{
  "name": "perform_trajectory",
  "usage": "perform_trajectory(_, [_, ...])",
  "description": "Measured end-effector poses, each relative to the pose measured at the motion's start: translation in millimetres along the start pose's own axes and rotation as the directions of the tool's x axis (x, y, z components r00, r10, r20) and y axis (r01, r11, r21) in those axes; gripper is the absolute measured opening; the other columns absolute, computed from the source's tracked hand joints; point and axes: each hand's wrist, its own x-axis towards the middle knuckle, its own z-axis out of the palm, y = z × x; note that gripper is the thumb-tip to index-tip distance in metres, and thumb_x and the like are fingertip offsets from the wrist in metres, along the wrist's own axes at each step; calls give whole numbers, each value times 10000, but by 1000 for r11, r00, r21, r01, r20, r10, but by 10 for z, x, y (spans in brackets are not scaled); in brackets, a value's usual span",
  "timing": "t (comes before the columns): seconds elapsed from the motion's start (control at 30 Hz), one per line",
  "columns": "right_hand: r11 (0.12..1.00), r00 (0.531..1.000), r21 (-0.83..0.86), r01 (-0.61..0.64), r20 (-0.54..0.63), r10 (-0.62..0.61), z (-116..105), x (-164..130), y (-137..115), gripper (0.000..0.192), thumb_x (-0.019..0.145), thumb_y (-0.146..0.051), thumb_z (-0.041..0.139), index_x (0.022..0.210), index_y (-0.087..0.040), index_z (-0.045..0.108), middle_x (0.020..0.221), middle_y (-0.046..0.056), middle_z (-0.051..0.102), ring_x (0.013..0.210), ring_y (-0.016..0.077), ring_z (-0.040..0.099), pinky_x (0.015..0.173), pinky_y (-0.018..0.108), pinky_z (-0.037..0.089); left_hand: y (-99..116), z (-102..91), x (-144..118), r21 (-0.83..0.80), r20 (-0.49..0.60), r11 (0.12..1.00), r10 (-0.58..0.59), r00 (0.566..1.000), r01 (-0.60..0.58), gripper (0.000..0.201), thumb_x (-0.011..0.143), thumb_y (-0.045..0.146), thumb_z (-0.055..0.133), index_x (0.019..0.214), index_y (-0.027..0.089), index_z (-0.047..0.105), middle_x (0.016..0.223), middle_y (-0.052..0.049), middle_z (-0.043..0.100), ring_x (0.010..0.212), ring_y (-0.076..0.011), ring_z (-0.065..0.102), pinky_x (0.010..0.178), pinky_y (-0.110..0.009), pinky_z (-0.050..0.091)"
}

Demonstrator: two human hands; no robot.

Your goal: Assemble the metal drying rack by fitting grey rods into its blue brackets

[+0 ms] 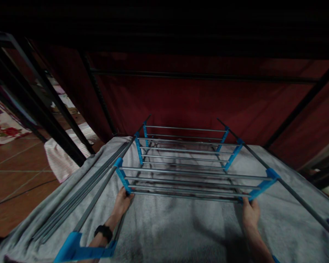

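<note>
Tube rack: From where I stand, the rack (193,172) of grey tubes and blue plastic connectors lies on the grey plush blanket (167,230) in front of the person, its far end toward the red curtain (181,98).
Left hand: The left hand (123,200) closes on the lower end of the front-left connector (122,180); a dark wristband (103,233) circles this wrist.
Right hand: The right hand (250,213) closes on the lower end of the front-right connector (263,185).
Grip: Both hands are clamped, well apart, at opposite ends of one tier. Finger wrap beneath is hidden; I cannot tell how firm it is.
Weight: Tubes look slim and probably hollow; expect a light but wide load.
Stiffness: Each tube reads as rigid. The whole likely twists at its joints if one side leads.
Surface: Smooth crossbars may turn or slip in the fingers; flat-faced connectors should give better purchase.
Weak points: Connector sockets, probably push-fit; a sideways pull could part them.
Hold points: Take paired connectors, one per hand, with even force; avoid a single crossbar at mid-span.
Base: Soft blanket, likely to yield under pressure.
Loose tubes: A bundle of loose tubes (80,193) lies on the blanket beside the left side rail (95,199), in neither hand.
</note>
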Motion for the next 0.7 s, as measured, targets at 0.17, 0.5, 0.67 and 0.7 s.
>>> perform_trajectory(0.17, [1000, 1000, 13, -13, 6, 13, 16, -45, 3, 450, 745, -611, 568, 899, -192, 623, 853, 32, 623, 838, 230, 523, 835, 375, 418, 13, -24, 17, -6, 15, 1000, 0, 1000, 0, 192, 569, 265, 642, 741, 180, 637, 736, -22, 632, 785, -239, 658, 764, -388, 572])
perform_trajectory(0.5, [1000, 1000, 3, 26, 4, -26, 24, -93, -126, 486, 755, -616, 550, 941, -173, 625, 951, 83, 667, 962, 270, 570, 929, 394, 428, -124, -96, 117, 6, 67, 999, 39, 997, -40, 224, 555, 363, 691, 685, 184, 650, 707, -26, 636, 725, -219, 611, 753, -383, 556])
perform_trajectory(0.67, [1000, 1000, 5, 19, 13, -20, 19, -113, -163, 488, 740, -560, 561, 1046, -182, 600, 1003, 77, 662, 987, 264, 572, 942, 386, 432, -89, -203, 113, -66, 184, 998, 11, 983, 1, 405, 538, 483, 765, 803, 193, 667, 808, -43, 713, 793, -231, 643, 796, -373, 549])
perform_trajectory(0.7, [1000, 999, 9, 29, 19, -29, 8, -123, -162, 486, 740, -548, 565, 1062, -185, 594, 1007, 72, 659, 979, 258, 575, 935, 382, 435, -65, -238, 92, -66, 201, 998, -3, 980, 17, 443, 549, 505, 766, 847, 191, 673, 830, -47, 725, 797, -230, 649, 793, -365, 548])
